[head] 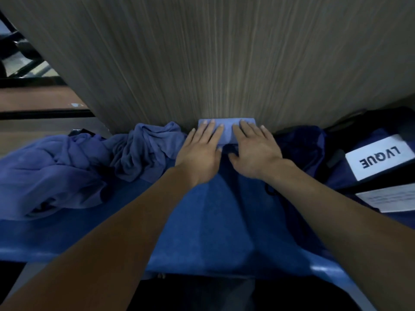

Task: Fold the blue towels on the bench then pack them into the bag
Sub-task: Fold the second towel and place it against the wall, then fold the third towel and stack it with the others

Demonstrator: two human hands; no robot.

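Folded blue towel (226, 130) lies on the bench (67, 234), against the wood-grain panel (202, 59) at 12 o'clock. Left hand (201, 150) and right hand (253, 149) rest flat on it, fingers spread, side by side. Unfolded towels (89, 158) heaped at 9 o'clock; bag (372, 158) at 3 o'clock.

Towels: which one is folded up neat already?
The small towel by the wall, flat under the left hand and right hand. The pile to its left is crumpled.
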